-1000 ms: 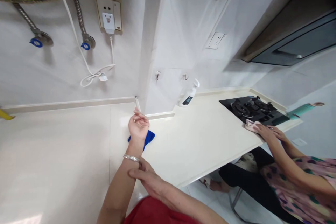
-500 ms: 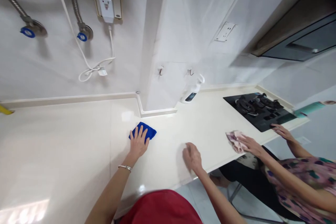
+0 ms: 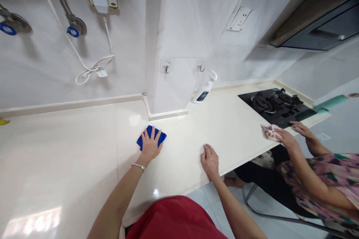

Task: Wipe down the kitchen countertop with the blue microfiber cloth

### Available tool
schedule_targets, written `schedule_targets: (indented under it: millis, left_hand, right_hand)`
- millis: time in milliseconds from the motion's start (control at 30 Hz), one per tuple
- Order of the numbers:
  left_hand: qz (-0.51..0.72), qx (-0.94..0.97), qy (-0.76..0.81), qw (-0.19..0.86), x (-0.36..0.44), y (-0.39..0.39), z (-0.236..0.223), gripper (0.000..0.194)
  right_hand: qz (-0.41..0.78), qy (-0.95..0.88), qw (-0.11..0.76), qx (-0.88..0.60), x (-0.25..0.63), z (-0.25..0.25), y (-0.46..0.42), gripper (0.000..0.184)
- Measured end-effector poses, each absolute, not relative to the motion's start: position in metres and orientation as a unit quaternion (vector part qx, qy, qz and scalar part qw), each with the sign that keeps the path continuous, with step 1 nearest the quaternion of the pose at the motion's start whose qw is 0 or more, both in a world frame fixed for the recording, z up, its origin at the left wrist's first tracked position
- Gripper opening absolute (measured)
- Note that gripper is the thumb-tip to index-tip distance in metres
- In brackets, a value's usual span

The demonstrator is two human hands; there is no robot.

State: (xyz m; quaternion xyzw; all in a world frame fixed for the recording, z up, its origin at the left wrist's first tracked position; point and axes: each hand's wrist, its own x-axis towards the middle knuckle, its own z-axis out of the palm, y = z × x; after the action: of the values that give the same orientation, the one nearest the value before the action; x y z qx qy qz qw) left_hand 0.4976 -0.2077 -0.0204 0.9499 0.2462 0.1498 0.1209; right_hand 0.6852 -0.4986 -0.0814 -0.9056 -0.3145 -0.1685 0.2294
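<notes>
A blue cloth [image 3: 153, 134] lies on the white countertop [image 3: 179, 164], close to the foot of the wall pillar. My left hand [image 3: 150, 145] presses flat on top of it with the fingers spread, and a silver bracelet circles that wrist. To the right, my right hand [image 3: 210, 160] rests on the counter near its front edge. Its fingers are curled in, and nothing shows in them.
A white spray bottle [image 3: 202, 91] stands by the pillar. A black gas stove [image 3: 275, 106] is set in the counter at right. There, a co-worker's hand [image 3: 287, 138] presses a pink cloth [image 3: 270, 132]. Hooks, sockets and a white cord [image 3: 91, 69] are on the wall.
My left hand still lies on the blue cloth. My right hand has settled on the counter slightly rightward. The co-worker's pink cloth has moved right, toward the stove. The view has shifted a little.
</notes>
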Motion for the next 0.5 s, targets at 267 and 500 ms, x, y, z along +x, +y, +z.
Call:
schedule_targets:
  millis: [267,500]
  left_hand:
    - [0.157,0.965,0.181,0.109,0.462,-0.227,-0.033,0.053]
    - [0.154,0.976,0.065,0.139,0.425,-0.227,-0.042,0.049]
  right_hand:
    - [-0.218,-0.339,0.244,-0.882,0.688,-0.088,-0.501,0.042]
    - [-0.212,-0.352,0.238,-0.88,0.689,-0.087,-0.505,0.043]
